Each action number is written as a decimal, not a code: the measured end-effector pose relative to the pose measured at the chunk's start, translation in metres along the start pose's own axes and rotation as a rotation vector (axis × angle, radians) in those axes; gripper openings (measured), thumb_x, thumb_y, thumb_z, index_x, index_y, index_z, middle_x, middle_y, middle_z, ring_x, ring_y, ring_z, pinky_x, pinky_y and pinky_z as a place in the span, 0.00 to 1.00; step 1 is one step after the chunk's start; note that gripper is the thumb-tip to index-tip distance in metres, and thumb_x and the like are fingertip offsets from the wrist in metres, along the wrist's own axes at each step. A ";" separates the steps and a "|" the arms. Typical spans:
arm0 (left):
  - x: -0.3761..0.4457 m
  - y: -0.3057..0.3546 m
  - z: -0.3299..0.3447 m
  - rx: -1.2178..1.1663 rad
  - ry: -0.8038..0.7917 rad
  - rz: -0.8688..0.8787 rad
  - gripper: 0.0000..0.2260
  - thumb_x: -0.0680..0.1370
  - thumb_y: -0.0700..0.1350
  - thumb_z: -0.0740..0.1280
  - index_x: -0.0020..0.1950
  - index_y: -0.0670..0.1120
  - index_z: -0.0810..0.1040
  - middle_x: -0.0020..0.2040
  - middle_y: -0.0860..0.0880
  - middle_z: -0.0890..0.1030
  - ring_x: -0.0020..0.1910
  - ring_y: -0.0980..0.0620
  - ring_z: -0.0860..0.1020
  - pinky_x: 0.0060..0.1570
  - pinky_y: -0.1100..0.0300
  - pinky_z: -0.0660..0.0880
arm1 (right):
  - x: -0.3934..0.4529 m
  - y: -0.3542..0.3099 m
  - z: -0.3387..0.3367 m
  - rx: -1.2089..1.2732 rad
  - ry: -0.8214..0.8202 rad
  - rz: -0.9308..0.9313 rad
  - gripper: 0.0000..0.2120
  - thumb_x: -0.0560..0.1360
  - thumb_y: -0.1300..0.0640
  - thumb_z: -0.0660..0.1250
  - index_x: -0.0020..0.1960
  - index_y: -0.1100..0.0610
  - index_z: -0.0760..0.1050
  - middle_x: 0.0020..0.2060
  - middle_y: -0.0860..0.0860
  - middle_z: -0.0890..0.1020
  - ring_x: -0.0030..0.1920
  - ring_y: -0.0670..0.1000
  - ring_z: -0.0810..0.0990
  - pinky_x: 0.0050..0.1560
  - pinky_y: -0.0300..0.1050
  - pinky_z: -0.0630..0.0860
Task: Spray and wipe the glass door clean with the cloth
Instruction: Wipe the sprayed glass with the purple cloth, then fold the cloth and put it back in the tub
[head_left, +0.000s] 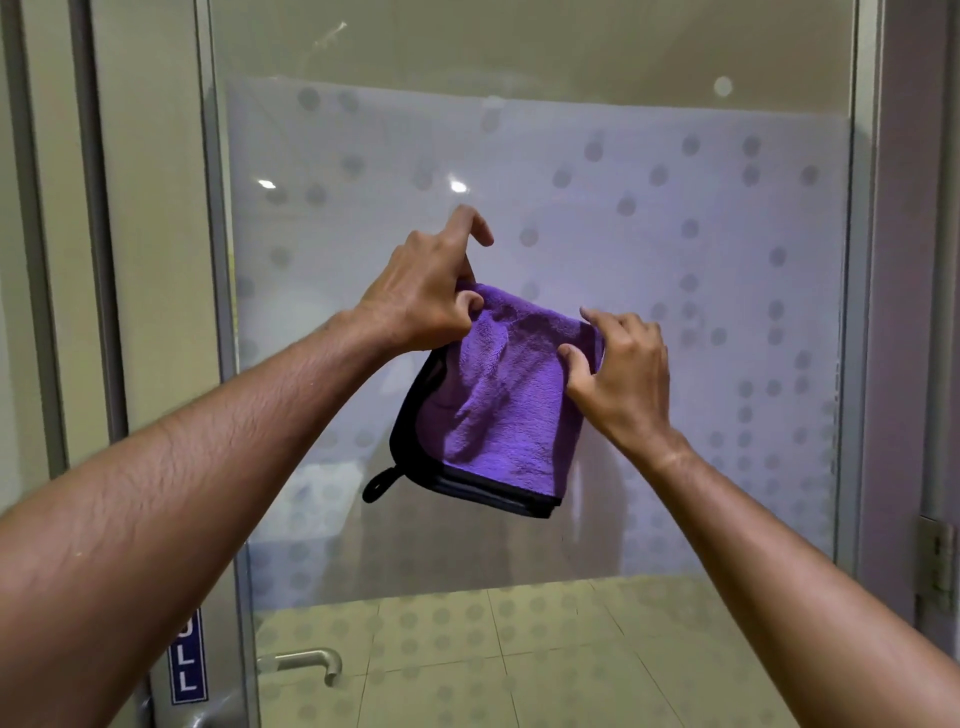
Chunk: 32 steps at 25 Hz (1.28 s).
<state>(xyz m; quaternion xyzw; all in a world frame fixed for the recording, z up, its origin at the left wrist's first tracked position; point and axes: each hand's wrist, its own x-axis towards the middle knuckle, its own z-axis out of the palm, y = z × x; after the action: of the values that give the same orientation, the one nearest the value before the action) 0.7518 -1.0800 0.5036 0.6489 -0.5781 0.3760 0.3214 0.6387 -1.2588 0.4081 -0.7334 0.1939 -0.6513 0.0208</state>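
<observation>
A folded purple cloth (498, 405) with black edging and a small black loop hangs in front of the glass door (675, 218), which has a frosted band with grey dots. My left hand (421, 296) pinches the cloth's upper left corner. My right hand (623, 369) pinches its upper right edge between thumb and fingers. Both arms are stretched forward at chest height. No spray bottle is in view.
The door's metal frame (218, 312) runs down the left side, with a silver handle (311, 662) and a blue "PULL" sign (188, 670) at the lower left. A hinge (937, 561) sits on the right frame. Tiled floor shows through the lower glass.
</observation>
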 end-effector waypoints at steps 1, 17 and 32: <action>0.000 -0.001 0.000 -0.006 0.003 0.004 0.23 0.68 0.37 0.69 0.60 0.48 0.68 0.37 0.51 0.82 0.41 0.48 0.79 0.46 0.50 0.78 | 0.004 0.002 -0.002 0.007 -0.027 0.028 0.22 0.71 0.50 0.73 0.63 0.56 0.78 0.52 0.58 0.81 0.55 0.62 0.76 0.57 0.52 0.72; -0.005 -0.042 -0.020 -0.045 -0.359 -0.178 0.16 0.63 0.45 0.82 0.46 0.52 0.81 0.35 0.54 0.83 0.30 0.62 0.78 0.34 0.64 0.74 | 0.037 0.002 -0.021 0.371 -0.195 0.318 0.12 0.63 0.52 0.80 0.45 0.54 0.85 0.32 0.43 0.83 0.35 0.40 0.80 0.37 0.36 0.75; -0.022 -0.051 -0.046 0.169 -0.370 -0.183 0.08 0.66 0.38 0.76 0.44 0.47 0.84 0.39 0.49 0.84 0.42 0.50 0.83 0.47 0.55 0.79 | 0.047 -0.014 -0.018 0.591 -0.410 0.299 0.07 0.67 0.65 0.77 0.39 0.54 0.84 0.33 0.53 0.84 0.33 0.46 0.83 0.34 0.39 0.79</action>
<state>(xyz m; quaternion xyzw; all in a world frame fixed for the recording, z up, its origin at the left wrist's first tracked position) 0.7962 -1.0231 0.5094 0.7814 -0.5322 0.2668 0.1870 0.6280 -1.2567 0.4589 -0.7744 0.0945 -0.5087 0.3642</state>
